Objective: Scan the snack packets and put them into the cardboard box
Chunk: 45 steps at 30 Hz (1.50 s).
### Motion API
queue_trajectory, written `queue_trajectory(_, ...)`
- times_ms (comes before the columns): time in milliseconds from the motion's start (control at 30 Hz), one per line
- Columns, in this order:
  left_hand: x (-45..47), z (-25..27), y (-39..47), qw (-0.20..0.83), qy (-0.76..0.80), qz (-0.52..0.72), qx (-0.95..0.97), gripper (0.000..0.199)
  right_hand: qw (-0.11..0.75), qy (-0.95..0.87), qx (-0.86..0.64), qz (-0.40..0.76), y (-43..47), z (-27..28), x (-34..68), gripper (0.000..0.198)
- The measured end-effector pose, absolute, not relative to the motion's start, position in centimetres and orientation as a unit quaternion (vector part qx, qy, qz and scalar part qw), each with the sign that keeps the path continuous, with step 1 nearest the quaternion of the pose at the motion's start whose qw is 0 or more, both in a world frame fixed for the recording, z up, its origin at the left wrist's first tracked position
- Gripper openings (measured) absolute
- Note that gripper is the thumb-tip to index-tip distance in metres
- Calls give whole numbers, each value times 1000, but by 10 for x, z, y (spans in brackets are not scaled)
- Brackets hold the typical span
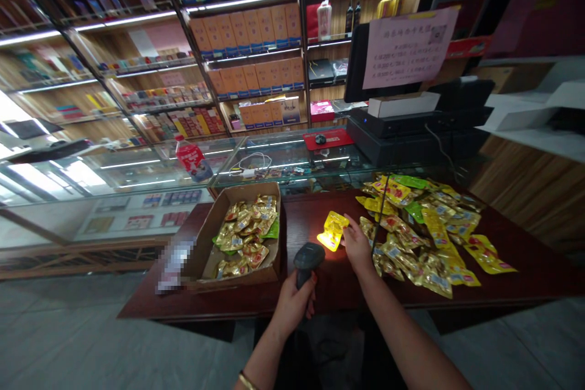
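Barcode scanner (309, 257) fills the curled left hand (293, 304); right hand (358, 246) just pinches a yellow packet (331, 231) by its edge, so that light grip could slip.

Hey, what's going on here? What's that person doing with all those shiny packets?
The person's left hand has its grip around a scanner, which points toward a yellow packet. The right hand pinches that packet by its edge, and it is brightly lit. On the table, a box to the left holds some packets, and a loose pile of them lies to the right.
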<state>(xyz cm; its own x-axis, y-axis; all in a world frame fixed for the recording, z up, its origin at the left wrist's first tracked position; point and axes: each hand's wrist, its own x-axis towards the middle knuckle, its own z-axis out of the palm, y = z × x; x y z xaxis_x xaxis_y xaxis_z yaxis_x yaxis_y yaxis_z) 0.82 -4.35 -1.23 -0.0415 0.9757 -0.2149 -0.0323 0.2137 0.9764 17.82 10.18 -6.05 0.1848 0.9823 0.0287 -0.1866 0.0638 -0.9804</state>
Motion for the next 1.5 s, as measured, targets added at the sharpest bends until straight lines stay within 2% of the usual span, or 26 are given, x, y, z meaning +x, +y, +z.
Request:
queue_trajectory(300, 8, -16, -42, 541, 577, 466, 397, 50, 629, -347, -453, 528, 98, -54, 180, 66)
queue_trajectory(467, 7, -16, -39, 554, 579, 465, 375, 59, 665, -311, -417, 536, 101, -14, 155, 60)
queue_trajectory(633, 5, -15, -38, 554, 586, 455, 377, 59, 579, -464, -297, 601, 109, 42, 93, 55)
queue_trajectory(700, 6, -15, -38, 553, 592, 454, 371, 60, 552, -563, -309, 532, 108, 45, 94, 46)
queue_trajectory(800, 6, -14, -37, 552, 596, 452, 368, 60, 495, -688, -424, 318, 100, 26, 131, 36)
queue_trajectory(900, 6, -12, -37, 559, 593, 442, 375, 58, 401, -695, -583, 127, 90, -4, 183, 42)
queue_trajectory(1033, 6, -13, -36, 568, 588, 434, 379, 59, 308, -668, -677, 2, 85, -28, 219, 53)
queue_trajectory(1167, 6, -17, -37, 565, 592, 438, 372, 61, 244, -659, -711, -34, 84, -30, 217, 52)
queue_trajectory(1300, 5, -20, -37, 565, 593, 432, 377, 60, 183, -686, -704, -21, 81, -26, 204, 49)
queue_trajectory(1400, 5, -20, -36, 569, 587, 431, 383, 59, 174, -699, -693, 36, 80, -24, 196, 59)
queue_trajectory(1500, 5, -20, -36, 570, 584, 433, 382, 60, 213, -704, -667, 119, 81, -26, 190, 79)
